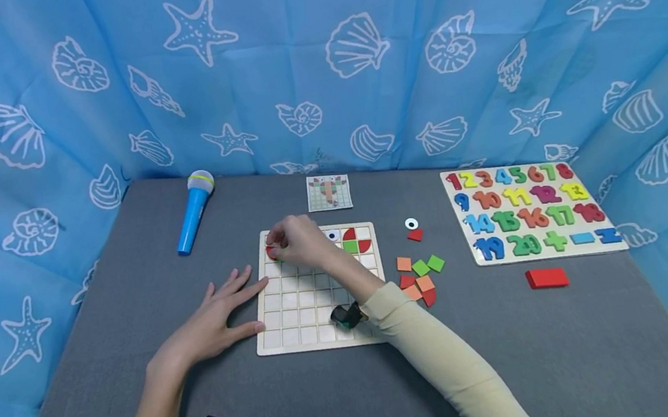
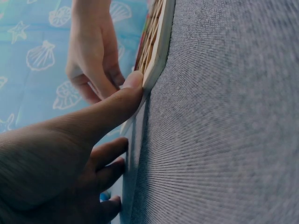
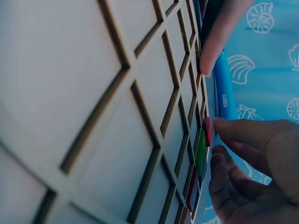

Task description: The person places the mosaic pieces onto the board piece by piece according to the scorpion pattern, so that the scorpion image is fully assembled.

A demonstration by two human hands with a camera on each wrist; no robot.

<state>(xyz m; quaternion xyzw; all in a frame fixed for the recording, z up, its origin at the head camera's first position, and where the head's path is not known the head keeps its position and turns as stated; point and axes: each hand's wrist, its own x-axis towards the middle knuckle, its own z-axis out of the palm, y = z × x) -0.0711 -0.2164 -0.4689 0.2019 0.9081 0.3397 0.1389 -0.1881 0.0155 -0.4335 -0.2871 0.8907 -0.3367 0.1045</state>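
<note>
A wooden grid board (image 1: 298,318) lies on the grey table. My left hand (image 1: 212,325) has its fingers spread, with thumb and forefinger touching the board's left edge; the left wrist view shows the thumb (image 2: 134,81) on the rim. Over the board's far left corner, my right hand (image 1: 300,240) pinches a small red tile (image 3: 208,130) at its fingertips. Close below that tile, a green tile (image 3: 201,149) sits in the grid. Toward the far right corner the board holds an eye disc (image 1: 333,235), a green square (image 1: 350,247) and red rounded tiles (image 1: 365,245).
Loose orange, green and red tiles (image 1: 421,267) lie right of the board, with another eye disc (image 1: 411,224) behind them. A picture card (image 1: 329,198) lies beyond the board. Also around are a toy microphone (image 1: 191,218), a number puzzle (image 1: 529,209) and a red block (image 1: 547,278).
</note>
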